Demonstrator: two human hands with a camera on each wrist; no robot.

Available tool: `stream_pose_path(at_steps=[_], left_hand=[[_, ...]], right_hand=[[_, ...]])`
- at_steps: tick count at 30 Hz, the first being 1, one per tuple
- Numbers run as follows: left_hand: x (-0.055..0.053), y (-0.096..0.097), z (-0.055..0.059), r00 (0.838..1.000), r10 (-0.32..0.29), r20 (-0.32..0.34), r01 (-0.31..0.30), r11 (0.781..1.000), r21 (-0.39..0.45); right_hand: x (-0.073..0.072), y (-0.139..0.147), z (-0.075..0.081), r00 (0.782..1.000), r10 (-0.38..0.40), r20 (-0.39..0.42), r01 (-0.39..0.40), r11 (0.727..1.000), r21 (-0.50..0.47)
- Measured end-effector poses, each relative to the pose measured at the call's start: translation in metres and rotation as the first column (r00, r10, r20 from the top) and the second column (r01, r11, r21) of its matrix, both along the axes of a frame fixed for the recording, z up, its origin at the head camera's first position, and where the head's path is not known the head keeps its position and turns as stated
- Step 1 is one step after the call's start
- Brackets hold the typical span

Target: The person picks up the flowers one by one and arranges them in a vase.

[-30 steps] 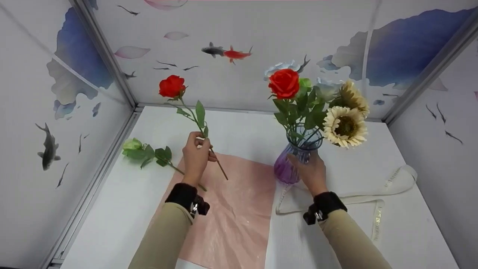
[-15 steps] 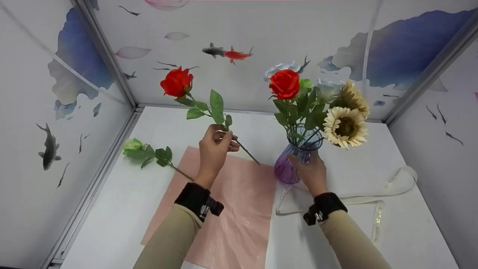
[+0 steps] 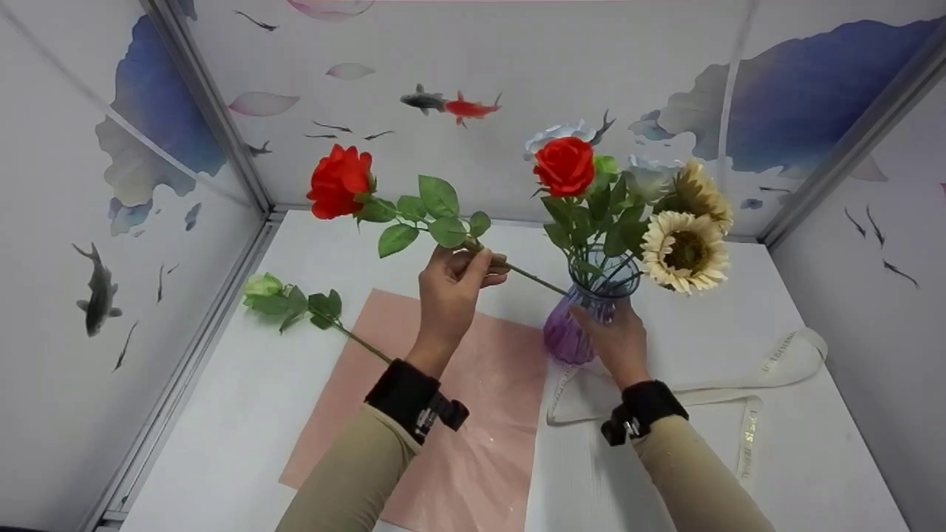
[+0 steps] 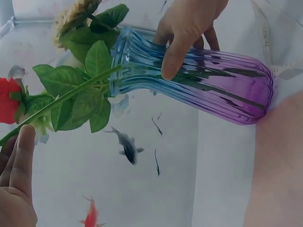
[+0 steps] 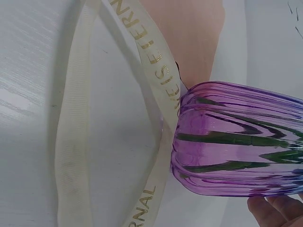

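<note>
My left hand (image 3: 452, 299) pinches the stem of a long red rose (image 3: 340, 182), just below its leaves. The bloom points left and the stem slants down to the right. Its cut end lies close to the rim of a blue-and-purple glass vase (image 3: 563, 336); whether it touches, I cannot tell. With my right hand (image 3: 622, 338) I grip the vase, which stands upright. In it are another red rose (image 3: 564, 166), pale blue flowers (image 3: 558, 137), and cream sunflowers (image 3: 684, 251). Dark green stems show through the purple glass (image 5: 236, 138) in the right wrist view.
A pale green rose (image 3: 262, 290) lies at the table's left, its stem reaching over a sheet of pink wrapping paper (image 3: 488, 391). A cream ribbon with gold lettering (image 3: 783, 358) loops across the right side, passing by the vase's base. Printed walls enclose the table.
My left hand has carried the red rose rightward, tipping it from steep to nearly level, so its stem end has come to the vase's rim. The right hand and vase have stayed put.
</note>
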State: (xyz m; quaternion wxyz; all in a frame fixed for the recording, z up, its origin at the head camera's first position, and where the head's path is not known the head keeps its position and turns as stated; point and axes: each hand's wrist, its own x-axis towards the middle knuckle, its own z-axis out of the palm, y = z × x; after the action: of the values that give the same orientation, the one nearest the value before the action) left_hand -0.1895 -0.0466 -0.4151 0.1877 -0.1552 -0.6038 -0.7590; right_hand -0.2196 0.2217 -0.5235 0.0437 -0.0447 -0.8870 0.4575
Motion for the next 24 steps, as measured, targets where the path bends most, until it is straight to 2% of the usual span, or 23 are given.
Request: stream_pose_path(at_steps=[10,15,20,24], left_hand=[[0.000,0.019,0.007,0.998,-0.017,-0.060,0.016,1.000,-0.011],[-0.002,0.025,0.007,0.997,-0.002,-0.076,0.000,0.999,-0.036],[-0.006,0.033,0.006,0.997,0.053,-0.062,-0.061,0.990,-0.129],[-0.009,0.042,0.006,0.993,0.102,-0.057,-0.112,0.966,-0.233]], right_hand=[[0.000,0.000,0.000,1.000,0.000,0.012,0.000,1.000,-0.008],[0.000,0.001,0.000,1.000,-0.002,0.020,0.002,1.000,-0.002],[0.000,0.001,0.000,1.000,0.001,0.023,-0.001,1.000,-0.017],[-0.001,0.001,0.000,1.000,-0.002,0.024,0.003,1.000,-0.013]])
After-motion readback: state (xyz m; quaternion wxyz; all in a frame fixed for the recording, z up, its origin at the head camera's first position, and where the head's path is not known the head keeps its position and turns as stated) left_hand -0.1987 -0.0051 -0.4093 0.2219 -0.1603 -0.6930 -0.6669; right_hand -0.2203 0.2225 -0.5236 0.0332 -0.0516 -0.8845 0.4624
